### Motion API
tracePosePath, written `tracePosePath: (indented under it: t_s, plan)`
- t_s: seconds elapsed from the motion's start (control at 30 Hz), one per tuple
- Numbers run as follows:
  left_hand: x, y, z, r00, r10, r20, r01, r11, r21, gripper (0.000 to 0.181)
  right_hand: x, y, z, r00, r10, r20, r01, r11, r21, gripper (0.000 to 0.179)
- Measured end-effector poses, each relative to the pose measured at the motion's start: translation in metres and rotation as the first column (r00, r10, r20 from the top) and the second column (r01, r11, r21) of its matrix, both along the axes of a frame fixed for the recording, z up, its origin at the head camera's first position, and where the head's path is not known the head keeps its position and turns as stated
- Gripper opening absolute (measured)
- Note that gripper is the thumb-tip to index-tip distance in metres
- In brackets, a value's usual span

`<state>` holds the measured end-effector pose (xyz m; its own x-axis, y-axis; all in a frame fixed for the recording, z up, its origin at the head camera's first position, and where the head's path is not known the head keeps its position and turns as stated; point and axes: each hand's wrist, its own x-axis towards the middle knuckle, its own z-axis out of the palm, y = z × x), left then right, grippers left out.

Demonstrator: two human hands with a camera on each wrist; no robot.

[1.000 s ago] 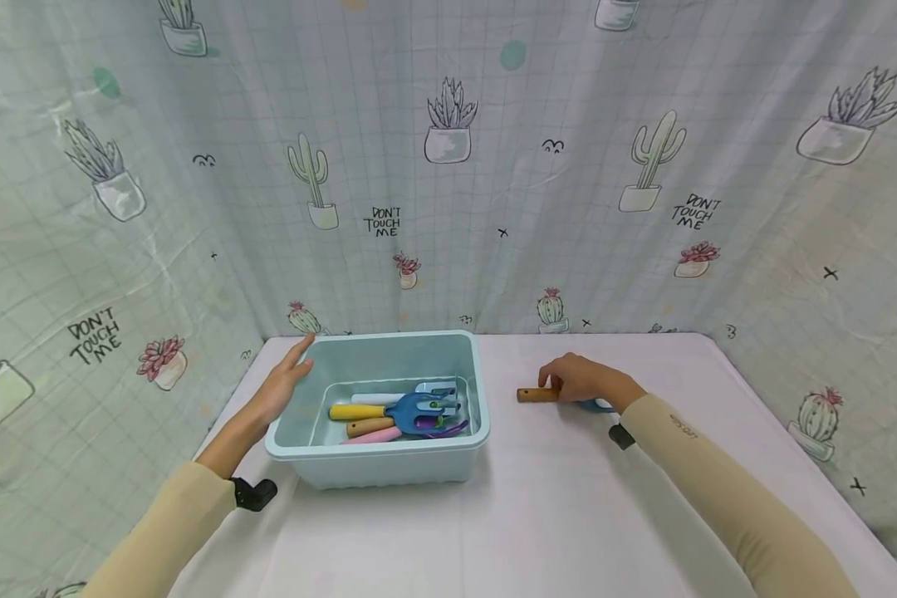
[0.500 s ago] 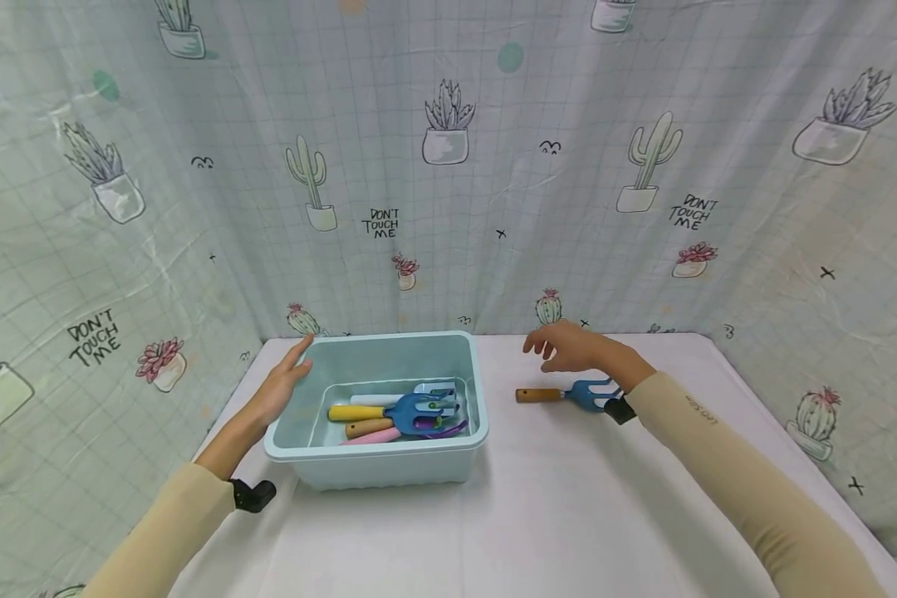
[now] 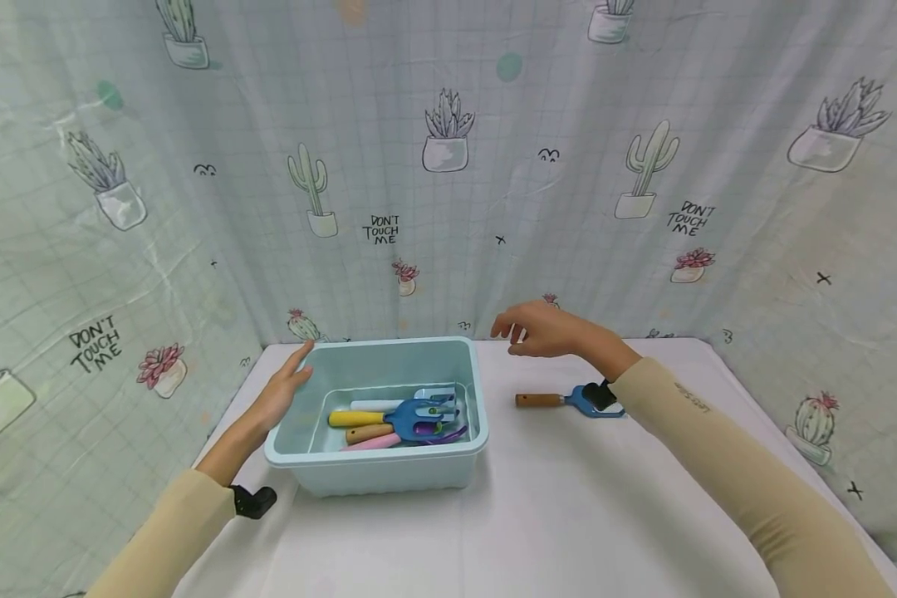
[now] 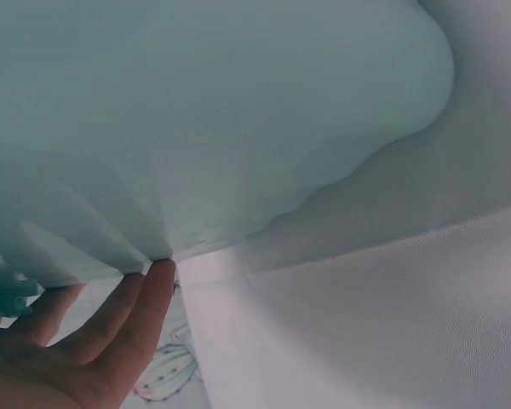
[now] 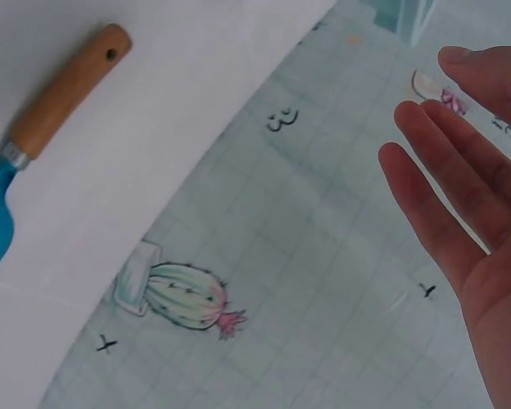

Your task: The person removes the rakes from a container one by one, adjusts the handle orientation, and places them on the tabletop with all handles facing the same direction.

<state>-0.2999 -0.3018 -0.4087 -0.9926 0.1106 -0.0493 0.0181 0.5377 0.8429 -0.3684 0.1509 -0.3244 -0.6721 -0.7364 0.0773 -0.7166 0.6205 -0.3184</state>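
Observation:
My left hand (image 3: 278, 394) rests at the left side of a light blue plastic bin (image 3: 381, 475), thumb by the rim. In the left wrist view its fairly straight fingers (image 4: 145, 319) touch the bin's outer wall. My right hand (image 3: 541, 328) is raised near the table's back edge, fingers loosely bent, holding nothing. Below it a blue hand fork (image 3: 540, 400) with a wooden handle lies on the table; my right wrist and its camera overlap its tines. The right wrist view shows the fork's handle (image 5: 72, 89) well apart from my fingers.
Inside the bin are several garden tools, among them a blue fork with a yellow handle (image 3: 355, 419), a wooden handle (image 3: 369, 433), a pink handle (image 3: 374, 443) and a purple piece (image 3: 448, 435). A cactus-print curtain (image 3: 389, 166) surrounds the white table (image 3: 538, 515).
My right hand let go of the wooden-handled fork, rose off it and moved back and left. The fork stayed on the table. My left hand stayed at the bin.

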Motion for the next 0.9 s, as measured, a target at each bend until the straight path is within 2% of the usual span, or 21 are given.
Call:
tracePosePath:
  t_s: [0.33, 0.6, 0.9]
  plan:
    - [-0.001, -0.002, -0.003, 1.0, -0.006, 0.0, 0.006, 1.0, 0.006, 0.06, 0.004, -0.027, 0.019, 0.999, 0.038, -0.011, -0.038, 0.999, 0.012, 0.028]
    - [-0.002, 0.0, -0.005, 1.0, -0.01, 0.005, 0.01, 1.0, -0.003, 0.06, 0.006, -0.043, 0.027, 0.998, 0.064, -0.02, -0.064, 0.998, 0.009, 0.033]
    - [-0.002, 0.0, -0.002, 1.0, -0.001, 0.012, 0.001, 1.0, -0.013, 0.06, 0.007, -0.06, 0.033, 0.996, 0.085, -0.014, -0.084, 0.995, 0.053, 0.034]
